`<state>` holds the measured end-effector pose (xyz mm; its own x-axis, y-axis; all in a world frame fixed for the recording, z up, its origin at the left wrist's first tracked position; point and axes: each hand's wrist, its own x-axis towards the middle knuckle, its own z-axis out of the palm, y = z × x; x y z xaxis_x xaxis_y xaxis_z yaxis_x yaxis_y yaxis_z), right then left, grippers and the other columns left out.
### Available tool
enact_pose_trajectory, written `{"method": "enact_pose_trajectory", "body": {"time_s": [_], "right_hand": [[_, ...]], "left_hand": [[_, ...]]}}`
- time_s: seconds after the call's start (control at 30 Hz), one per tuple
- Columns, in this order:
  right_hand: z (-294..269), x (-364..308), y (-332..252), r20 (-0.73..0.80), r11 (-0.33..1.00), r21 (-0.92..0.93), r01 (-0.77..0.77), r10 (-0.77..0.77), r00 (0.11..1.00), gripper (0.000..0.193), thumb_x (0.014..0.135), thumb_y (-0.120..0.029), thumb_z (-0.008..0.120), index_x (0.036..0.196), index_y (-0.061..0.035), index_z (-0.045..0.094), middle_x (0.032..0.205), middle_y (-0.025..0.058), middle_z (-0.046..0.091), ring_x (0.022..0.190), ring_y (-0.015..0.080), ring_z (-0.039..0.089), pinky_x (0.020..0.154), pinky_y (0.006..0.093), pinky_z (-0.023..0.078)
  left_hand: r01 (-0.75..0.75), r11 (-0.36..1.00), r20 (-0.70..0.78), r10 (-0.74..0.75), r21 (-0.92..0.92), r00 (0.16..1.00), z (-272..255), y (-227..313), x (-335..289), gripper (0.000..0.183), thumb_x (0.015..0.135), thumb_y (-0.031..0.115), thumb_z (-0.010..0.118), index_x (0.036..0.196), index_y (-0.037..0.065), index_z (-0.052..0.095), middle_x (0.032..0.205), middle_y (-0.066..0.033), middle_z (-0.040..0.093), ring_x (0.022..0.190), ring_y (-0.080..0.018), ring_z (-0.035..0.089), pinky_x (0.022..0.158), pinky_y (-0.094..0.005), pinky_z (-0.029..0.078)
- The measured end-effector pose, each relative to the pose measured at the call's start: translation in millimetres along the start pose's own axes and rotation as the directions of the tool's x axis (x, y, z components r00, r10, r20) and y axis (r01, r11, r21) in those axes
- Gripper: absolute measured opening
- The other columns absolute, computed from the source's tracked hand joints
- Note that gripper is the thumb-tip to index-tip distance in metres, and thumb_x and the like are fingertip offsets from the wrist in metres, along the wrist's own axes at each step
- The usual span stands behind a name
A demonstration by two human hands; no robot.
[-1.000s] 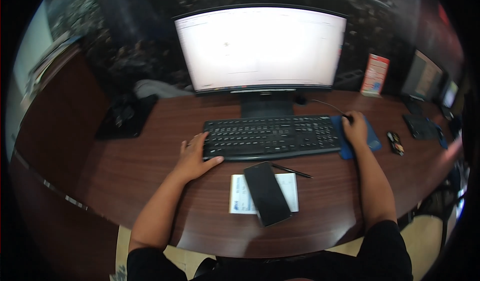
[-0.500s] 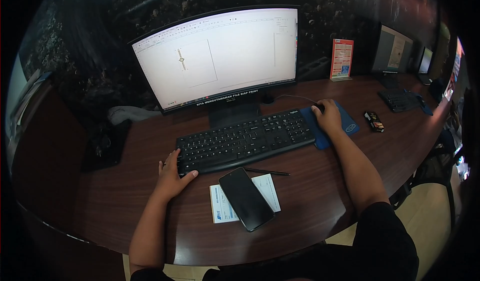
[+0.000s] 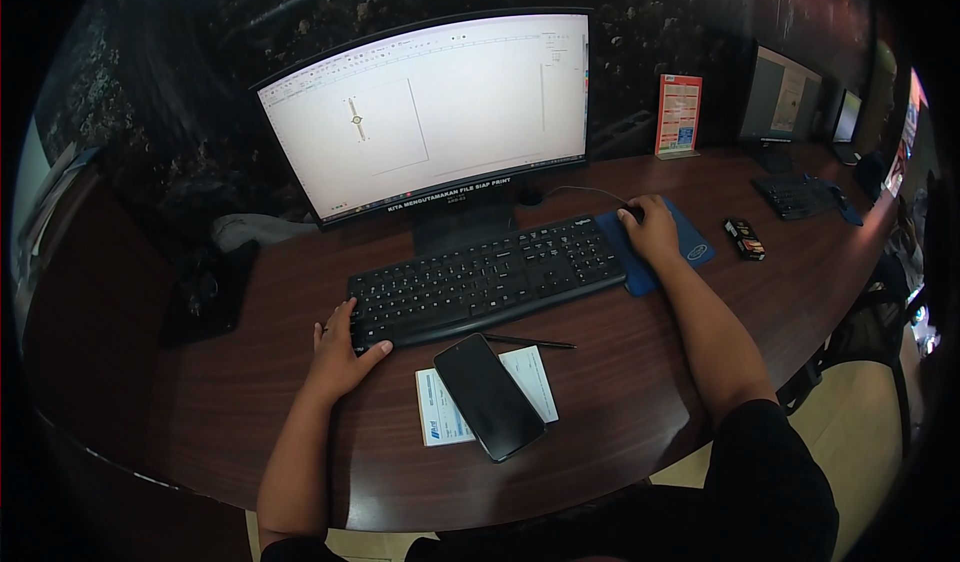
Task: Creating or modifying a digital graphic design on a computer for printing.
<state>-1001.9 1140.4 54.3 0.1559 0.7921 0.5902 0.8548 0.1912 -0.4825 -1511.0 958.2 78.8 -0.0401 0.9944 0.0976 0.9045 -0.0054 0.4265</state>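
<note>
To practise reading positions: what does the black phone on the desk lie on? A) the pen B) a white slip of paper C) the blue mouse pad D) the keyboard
B: the black phone lies slantwise across a white slip of paper in front of the keyboard, clear of the blue mouse pad.

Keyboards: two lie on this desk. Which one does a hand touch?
The near black keyboard below the big monitor; the left hand rests on its corner. The far keyboard lies untouched.

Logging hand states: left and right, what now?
Left hand: open, resting on keyboard corner.
Right hand: cupped over the mouse, mouse mostly hidden.
</note>
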Motion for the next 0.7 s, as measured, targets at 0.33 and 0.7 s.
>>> {"method": "enact_pose_trajectory", "body": {"time_s": [0.33, 0.7], "right_hand": [[-1.6, -1.5, -3.9, -0.040, 1.000, 0.011, -0.008, 0.008, 0.999, 0.027, 0.088, -0.021, 0.074, 0.109, -0.0051, 0.070, 0.114, 0.0139, 0.066, 0.106, 0.0334, 0.065, 0.091, 0.0417, 0.052], [-3.3, -2.5, -5.6, 0.016, 1.000, 0.018, -0.006, 0.006, 1.000, 0.023, 0.088, -0.019, 0.072, 0.106, -0.0059, 0.072, 0.115, 0.0141, 0.066, 0.107, 0.0353, 0.064, 0.092, 0.0434, 0.051]], "left_hand": [[-0.011, 1.000, -0.011, 0.011, -0.006, 1.000, 1.1, -2.8, 0.0, 0.099, 0.083, 0.053, 0.076, 0.154, 0.001, 0.031, 0.154, -0.0292, 0.040, 0.149, -0.0417, 0.030, 0.122, -0.0617, 0.009], [-0.006, 1.000, -0.001, 0.006, -0.003, 1.000, 1.0, -3.4, 0.9, 0.100, 0.083, 0.053, 0.076, 0.154, 0.001, 0.030, 0.155, -0.0290, 0.039, 0.150, -0.0416, 0.030, 0.122, -0.0603, 0.008]]}}
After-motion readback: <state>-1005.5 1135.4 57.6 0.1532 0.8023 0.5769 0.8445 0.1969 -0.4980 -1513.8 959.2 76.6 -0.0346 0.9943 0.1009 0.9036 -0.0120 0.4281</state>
